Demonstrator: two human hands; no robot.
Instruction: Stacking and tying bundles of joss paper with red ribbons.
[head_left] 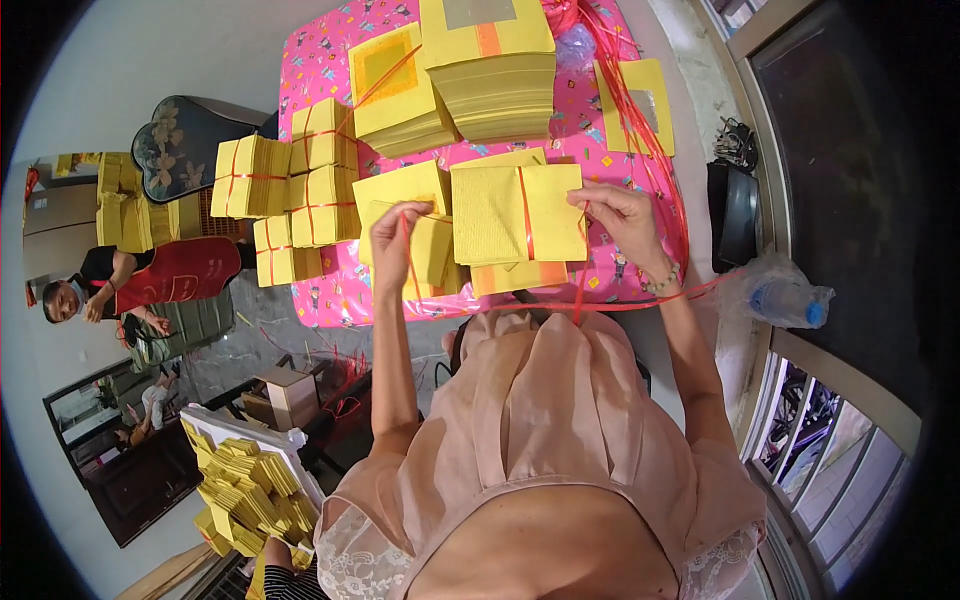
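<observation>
Red string (pixel 525 225) runs over a yellow paper bundle (pixel 515 215) at the tabletop's (pixel 330 300) near edge. Left hand (pixel 392 235) pinches one string end, right hand (pixel 620 220) pinches the other, hands apart either side of the bundle. Tied bundles (pixel 290 190) crowd the left edge, tall stacks (pixel 490 70) the far edge; little free room.

Bright daylight, sharp centre; heavy fisheye bend + black vignette at edges, window side dark.
</observation>
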